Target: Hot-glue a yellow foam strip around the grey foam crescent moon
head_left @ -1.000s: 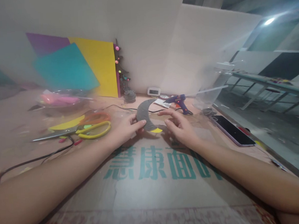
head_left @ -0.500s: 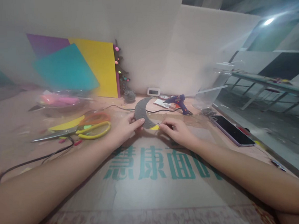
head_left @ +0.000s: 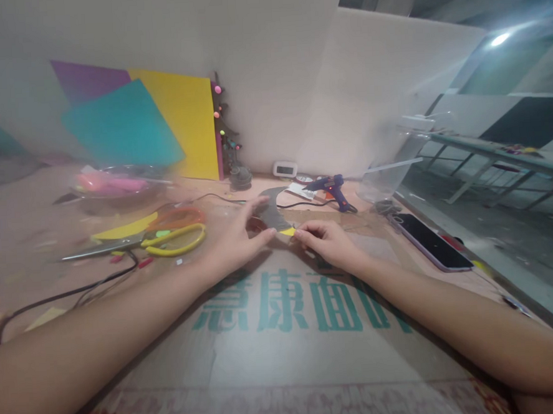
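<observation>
A grey crescent-shaped piece with a small yellow patch at its lower tip stands between my hands, over a printed cardboard sheet. My right hand pinches the crescent at that yellow tip. On the other side, my left hand is open, thumb and fingers spread beside the crescent's outer curve and partly covering it. Whether the left fingertips touch it, I cannot tell. Behind the crescent lies a blue glue gun with a small red light and a black cord.
Yellow-handled scissors lie left, near a yellow crescent piece and a dark cable. A phone lies at the right edge. Against the back wall stand coloured sheets, a beaded branch and a small white digital display.
My left hand has let go of the crescent's outer curve and spread its fingers. My right hand has stayed at the yellow tip.
</observation>
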Tool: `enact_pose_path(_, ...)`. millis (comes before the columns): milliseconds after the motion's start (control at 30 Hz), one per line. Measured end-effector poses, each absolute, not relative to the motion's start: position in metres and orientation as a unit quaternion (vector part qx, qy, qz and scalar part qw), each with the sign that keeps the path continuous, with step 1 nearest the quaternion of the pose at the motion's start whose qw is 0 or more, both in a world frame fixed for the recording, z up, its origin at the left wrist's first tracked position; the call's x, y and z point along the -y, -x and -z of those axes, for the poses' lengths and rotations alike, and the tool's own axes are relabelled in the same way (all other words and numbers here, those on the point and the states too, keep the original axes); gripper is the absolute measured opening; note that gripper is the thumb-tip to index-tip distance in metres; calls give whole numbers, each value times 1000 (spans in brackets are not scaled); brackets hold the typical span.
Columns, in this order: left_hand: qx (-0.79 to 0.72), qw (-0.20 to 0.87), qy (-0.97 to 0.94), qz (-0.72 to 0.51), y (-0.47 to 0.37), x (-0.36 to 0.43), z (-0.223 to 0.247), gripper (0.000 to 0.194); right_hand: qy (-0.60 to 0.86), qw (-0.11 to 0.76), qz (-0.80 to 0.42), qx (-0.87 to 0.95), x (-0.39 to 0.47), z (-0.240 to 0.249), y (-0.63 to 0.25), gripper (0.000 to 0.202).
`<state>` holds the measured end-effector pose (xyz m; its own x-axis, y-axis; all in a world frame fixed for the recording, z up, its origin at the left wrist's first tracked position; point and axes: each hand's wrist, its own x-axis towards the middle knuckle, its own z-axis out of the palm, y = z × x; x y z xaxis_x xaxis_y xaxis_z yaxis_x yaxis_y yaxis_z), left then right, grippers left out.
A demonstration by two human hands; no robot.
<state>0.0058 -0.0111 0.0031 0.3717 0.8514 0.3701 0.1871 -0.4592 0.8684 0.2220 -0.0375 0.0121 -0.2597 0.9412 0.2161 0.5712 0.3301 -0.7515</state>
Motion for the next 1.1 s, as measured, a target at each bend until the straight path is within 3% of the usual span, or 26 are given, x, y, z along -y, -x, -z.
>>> enact_pose_path(100, -381, 326, -770, -395, -6, 17, -10, 47, 499, 331, -259, 758, 37, -10, -223, 25)
enact_pose_path(267, -394, 290, -781, -388, -5, 17, -10, 39, 489, 325, -225, 778, 37, -8, -223, 24)
enact_pose_path(733, -359, 348, -757, -421, -6, 8, 3, 37, 462, 333, -188, 800, 40, -9, -221, 24)
enact_pose_path(1100, -399, 380, -721, -421, -4, 8, -3, 24, 534, 344, -169, 754, 38, -11, -220, 27)
